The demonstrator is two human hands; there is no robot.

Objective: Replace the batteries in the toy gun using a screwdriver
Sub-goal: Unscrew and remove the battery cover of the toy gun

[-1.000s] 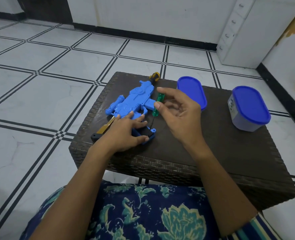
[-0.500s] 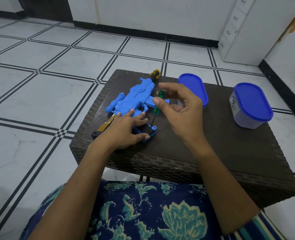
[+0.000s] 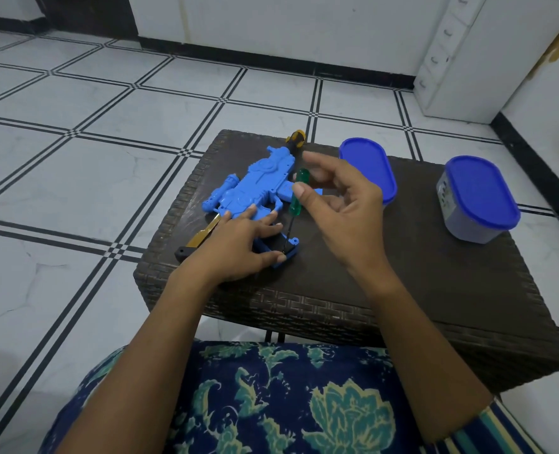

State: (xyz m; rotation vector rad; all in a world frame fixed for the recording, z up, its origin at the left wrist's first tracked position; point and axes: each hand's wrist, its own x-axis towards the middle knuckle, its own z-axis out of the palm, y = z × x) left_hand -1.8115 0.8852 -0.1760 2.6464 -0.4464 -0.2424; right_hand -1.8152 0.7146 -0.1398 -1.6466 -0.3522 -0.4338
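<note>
While left hand (image 3: 239,247) pins toy gun (image 3: 255,188) with flat fingers (image 3: 265,221), right hand (image 3: 347,217), fingers pinching screwdriver (image 3: 295,204), should bear straight down; tip at gun's 6 o'clock, seemingly on a screw.

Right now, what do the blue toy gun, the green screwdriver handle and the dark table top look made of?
Blue toy gun: moulded plastic, smooth, with raised cast detail. Green screwdriver handle: translucent hard plastic, glossy; its thin dark shaft looks metal. Dark brown table: woven wicker-like pattern, matte, natural or synthetic unclear.
</note>
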